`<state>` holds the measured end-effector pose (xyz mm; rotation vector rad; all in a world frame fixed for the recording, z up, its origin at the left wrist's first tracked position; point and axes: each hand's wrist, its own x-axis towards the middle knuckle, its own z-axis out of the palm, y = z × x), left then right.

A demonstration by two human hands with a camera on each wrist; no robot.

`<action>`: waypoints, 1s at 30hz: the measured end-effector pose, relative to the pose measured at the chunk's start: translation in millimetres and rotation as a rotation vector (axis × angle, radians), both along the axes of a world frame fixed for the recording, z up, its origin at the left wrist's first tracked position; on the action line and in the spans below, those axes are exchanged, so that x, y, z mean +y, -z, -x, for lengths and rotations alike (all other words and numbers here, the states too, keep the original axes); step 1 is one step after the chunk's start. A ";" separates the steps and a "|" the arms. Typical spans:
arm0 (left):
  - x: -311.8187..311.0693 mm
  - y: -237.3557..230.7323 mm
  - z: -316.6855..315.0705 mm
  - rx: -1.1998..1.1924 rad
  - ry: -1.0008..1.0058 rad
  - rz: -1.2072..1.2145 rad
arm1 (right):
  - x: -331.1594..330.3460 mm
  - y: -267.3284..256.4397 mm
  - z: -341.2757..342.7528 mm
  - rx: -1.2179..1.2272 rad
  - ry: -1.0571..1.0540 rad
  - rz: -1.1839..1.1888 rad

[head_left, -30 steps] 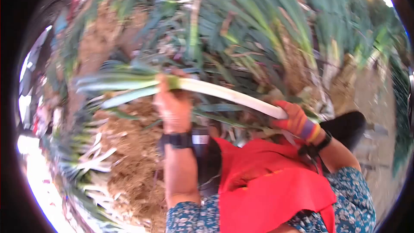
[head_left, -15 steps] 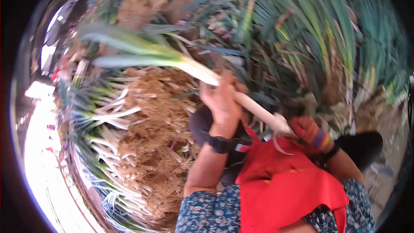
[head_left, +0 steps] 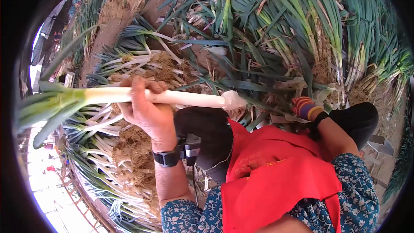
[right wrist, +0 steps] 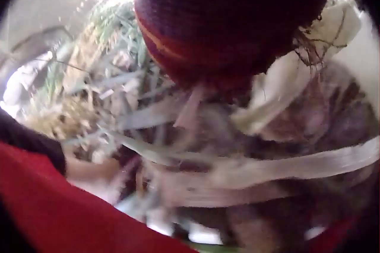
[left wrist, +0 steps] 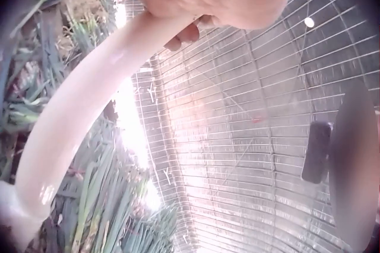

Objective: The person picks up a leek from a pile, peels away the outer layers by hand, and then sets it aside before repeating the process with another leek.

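My bare left hand [head_left: 147, 113] grips a thick leek [head_left: 189, 98] around its white shaft. The leek lies nearly level across the view, green leaves to the left and pale root end to the right, above a dark-trousered knee. In the left wrist view its smooth white shaft [left wrist: 77, 102] curves down from the hand. My right hand [head_left: 305, 107], in a striped knitted glove, is low among loose leaves and peelings [head_left: 293, 85]. A pale strip [right wrist: 189, 110] shows right under the glove in the right wrist view; I cannot tell whether the fingers hold it.
Leeks with brown roots [head_left: 136, 146] lie heaped along the left. Bundles of long green leeks [head_left: 362, 30] lean at the back and right. A red apron [head_left: 276, 168] covers the lap. A metal piece [head_left: 381, 145] is on the ground at right.
The leek has swung left, away from the right hand, with the left hand still gripping it. The right hand has left the root end and moved slightly up, among the peelings.
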<state>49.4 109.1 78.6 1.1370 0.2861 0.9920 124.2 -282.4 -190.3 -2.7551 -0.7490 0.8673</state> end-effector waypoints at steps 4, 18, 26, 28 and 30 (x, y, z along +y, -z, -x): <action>14.3 4.0 -3.1 -0.007 0.000 0.051 | 79.0 -53.1 -3.8 -0.403 -0.112 -0.619; 48.4 -7.6 36.7 0.612 -0.626 -1.457 | 46.0 24.5 2.6 -0.167 -0.346 -0.080; 351.5 -98.4 58.1 0.768 -0.562 -0.503 | 83.2 -15.4 -25.2 0.061 -0.062 -0.238; 388.2 -94.0 50.2 0.788 -0.648 -0.673 | 67.9 -13.0 -46.7 -0.069 0.006 -0.362; 419.8 -82.1 41.5 0.835 -0.858 -0.996 | 42.3 -10.0 -74.1 -0.355 0.168 -0.455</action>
